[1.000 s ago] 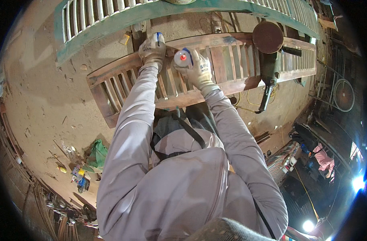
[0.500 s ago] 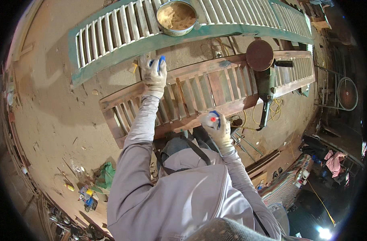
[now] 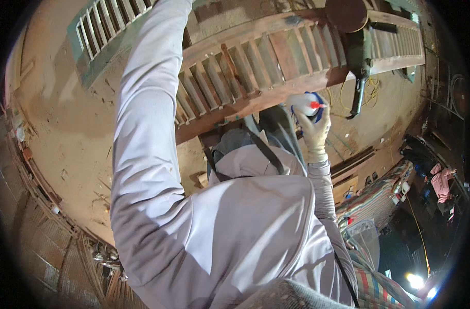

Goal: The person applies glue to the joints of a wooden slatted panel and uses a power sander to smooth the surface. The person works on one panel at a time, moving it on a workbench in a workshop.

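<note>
My right hand (image 3: 316,133), in a white glove, is closed around a whitish squeeze bottle (image 3: 300,103) with a red nozzle. Blue shows along the fingers and beside the bottle. This hand is over the near edge of a bare-wood louvered shutter (image 3: 276,85). My left arm (image 3: 147,103) stretches far forward across that shutter's left end, and its hand lies beyond the top edge of the picture. Past the arm is part of a green-framed shutter (image 3: 98,31) with white slats.
On the wooden shutter's right part lies a power sander (image 3: 358,56) with a round brown disc. A yellow cord (image 3: 371,91) coils below it. Farther right and nearer are a striped cloth (image 3: 384,183), pink fabric (image 3: 441,180) and a bright lamp (image 3: 415,281).
My left arm has reached farther forward, taking its hand out of view. The tin on the green shutter is out of the picture too. My right hand has moved up and right with the bottle.
</note>
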Motion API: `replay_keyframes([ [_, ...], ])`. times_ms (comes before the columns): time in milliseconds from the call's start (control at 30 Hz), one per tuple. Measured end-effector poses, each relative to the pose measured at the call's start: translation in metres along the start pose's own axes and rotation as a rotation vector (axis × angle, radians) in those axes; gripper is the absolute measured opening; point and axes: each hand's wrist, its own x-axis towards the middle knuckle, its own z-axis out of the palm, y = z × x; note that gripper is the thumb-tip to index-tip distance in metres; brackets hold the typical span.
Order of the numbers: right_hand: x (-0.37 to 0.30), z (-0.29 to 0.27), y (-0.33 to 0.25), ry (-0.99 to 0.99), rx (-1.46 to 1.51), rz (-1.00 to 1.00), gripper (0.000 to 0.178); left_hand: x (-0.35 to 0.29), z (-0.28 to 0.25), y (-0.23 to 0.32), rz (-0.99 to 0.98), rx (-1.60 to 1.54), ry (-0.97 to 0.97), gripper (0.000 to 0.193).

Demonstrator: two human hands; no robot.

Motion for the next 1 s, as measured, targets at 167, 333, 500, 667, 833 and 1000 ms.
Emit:
replay_keyframes([
  [167, -0.006, -0.003, 0.001, -0.011, -0.026, 0.023, 0.047, -0.007, -0.006, -0.001, -0.085, -0.108, 0.014, 0.027],
  [333, -0.007, -0.001, -0.005, -0.009, 0.047, 0.026, 0.056, -0.046, -0.031, -0.004, -0.219, -0.429, 0.353, 0.044],
  [500, -0.006, 0.002, -0.012, -0.061, 0.047, 0.086, 0.054, -0.167, -0.033, -0.003, -0.159, -0.278, 0.168, 0.035],
  [667, -0.007, 0.014, -0.007, -0.066, -0.014, -0.04, 0.055, -0.25, 0.018, 0.016, -0.199, -0.315, -0.047, 0.025],
  [833, -0.012, 0.015, 0.002, -0.123, -0.098, 0.009, 0.077, -0.273, 0.042, 0.02, -0.115, -0.332, -0.072, 0.02],
  [1000, -0.015, 0.017, 0.006, -0.093, -0.16, -0.022, 0.071, -0.27, 0.052, 0.017, -0.037, -0.343, -0.041, 0.023],
])
